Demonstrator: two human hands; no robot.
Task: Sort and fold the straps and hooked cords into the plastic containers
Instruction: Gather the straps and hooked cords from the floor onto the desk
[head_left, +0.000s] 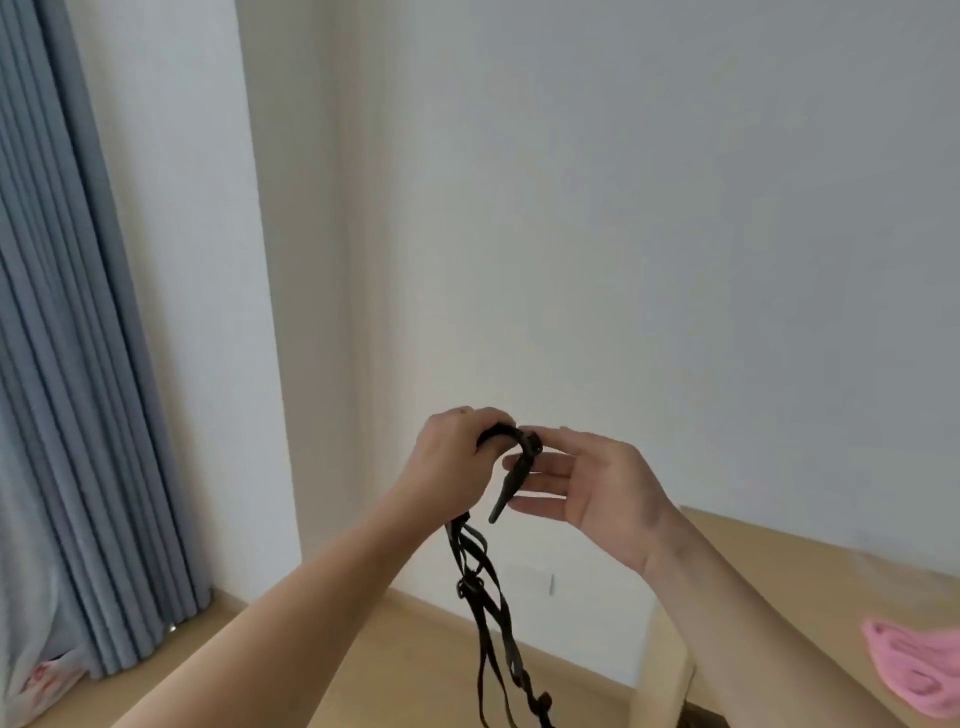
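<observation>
Head view: both hands are raised together in front of a white wall. The left hand (449, 462) is curled round the top of a black strap (485, 597), whose loops hang down in a tangle below the fist. The right hand (597, 488) pinches the strap's end at the top with thumb and forefinger, its other fingers nearly straight. A hook (506, 493) dangles between the hands. A pink container (919, 670) lies on the table (810, 566) at right; grey curtain (67, 364) hangs at left

We saw matt black webbing straps (483, 587), a smooth pale wood worktop (810, 561) at four o'clock, pink plastic container (919, 670), and grey cloth curtains (67, 364) at nine o'clock.
</observation>
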